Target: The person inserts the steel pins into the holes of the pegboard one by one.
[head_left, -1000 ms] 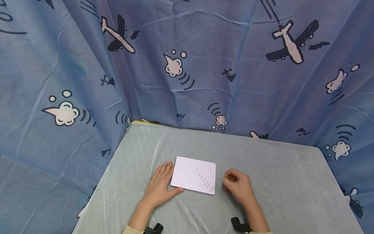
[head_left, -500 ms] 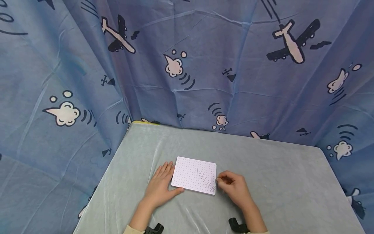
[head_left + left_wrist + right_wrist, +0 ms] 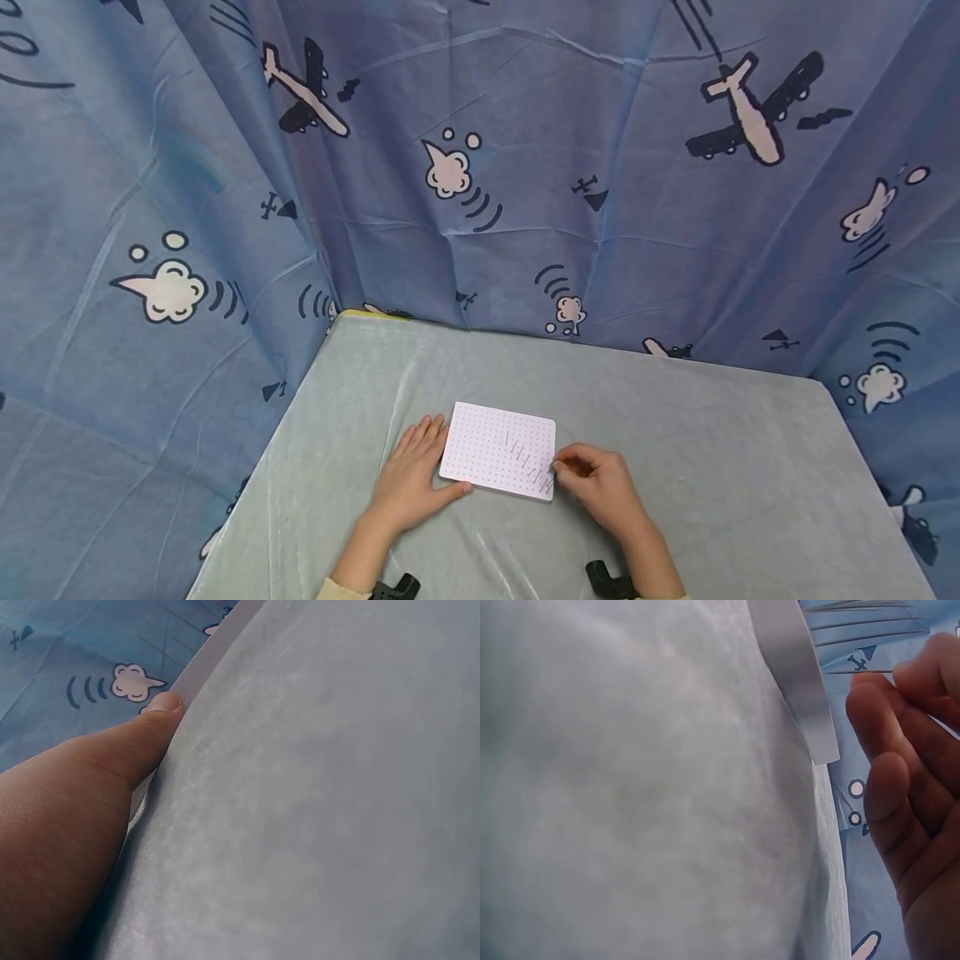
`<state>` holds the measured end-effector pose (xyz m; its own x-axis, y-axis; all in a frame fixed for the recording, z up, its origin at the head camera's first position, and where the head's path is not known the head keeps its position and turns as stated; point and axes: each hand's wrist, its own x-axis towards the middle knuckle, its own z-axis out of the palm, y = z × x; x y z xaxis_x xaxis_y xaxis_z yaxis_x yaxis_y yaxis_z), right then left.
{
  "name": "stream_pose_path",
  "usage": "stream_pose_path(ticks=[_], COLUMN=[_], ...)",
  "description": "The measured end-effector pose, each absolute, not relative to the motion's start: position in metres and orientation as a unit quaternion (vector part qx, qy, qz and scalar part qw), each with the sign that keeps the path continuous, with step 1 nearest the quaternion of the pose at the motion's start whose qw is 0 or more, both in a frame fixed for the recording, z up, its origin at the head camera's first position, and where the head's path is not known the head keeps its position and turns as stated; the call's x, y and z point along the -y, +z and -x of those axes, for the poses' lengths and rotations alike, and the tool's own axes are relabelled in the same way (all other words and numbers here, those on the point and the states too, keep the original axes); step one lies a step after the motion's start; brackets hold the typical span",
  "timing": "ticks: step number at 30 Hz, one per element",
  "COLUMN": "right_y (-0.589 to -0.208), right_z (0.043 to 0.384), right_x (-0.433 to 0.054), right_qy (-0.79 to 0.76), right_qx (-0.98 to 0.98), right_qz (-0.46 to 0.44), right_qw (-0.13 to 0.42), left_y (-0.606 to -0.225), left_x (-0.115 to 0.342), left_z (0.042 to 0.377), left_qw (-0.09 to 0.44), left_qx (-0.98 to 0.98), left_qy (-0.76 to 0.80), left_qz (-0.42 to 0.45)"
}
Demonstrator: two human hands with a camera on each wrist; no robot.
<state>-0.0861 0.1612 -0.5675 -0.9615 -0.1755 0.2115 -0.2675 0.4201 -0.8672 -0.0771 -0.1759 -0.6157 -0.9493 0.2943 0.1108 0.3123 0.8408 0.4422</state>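
Observation:
A white board [image 3: 487,446] with a grid of small dots lies on the table. Several thin needles [image 3: 525,460] stand in its right part; in the right wrist view, needles [image 3: 870,622] stick out from its face. My left hand [image 3: 412,479] rests flat with straight fingers along the board's left side, its thumb [image 3: 161,712] against the near edge. At the board's right edge, my right hand [image 3: 603,483] pinches a needle [image 3: 859,672] between thumb and forefinger. One end of that needle meets the board's face; whether it has entered a hole I cannot tell.
A pale grey-green cloth [image 3: 735,475] with creases covers the table. Behind and at both sides hangs a blue curtain [image 3: 487,183] printed with planes and clouds. Black wrist mounts [image 3: 611,581] sit on both forearms.
My right hand has moved left from beside the board to its right edge, bringing the pinched needle to the board. The left hand and the board have stayed in place.

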Motion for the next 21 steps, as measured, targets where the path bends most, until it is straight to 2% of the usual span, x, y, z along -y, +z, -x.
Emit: stream_pose_path(ticks=[21], right_y=[-0.5712], right_z=[0.0861], right_x=[-0.1635], right_qy=[0.462], right_qx=[0.874], right_qz=[-0.15], right_qw=[0.02], left_y=[-0.6142], left_x=[0.1745], left_z=[0.0755], left_qw=[0.014], left_qx=[0.959], left_qy=[-0.238], left_qz=[0.155])
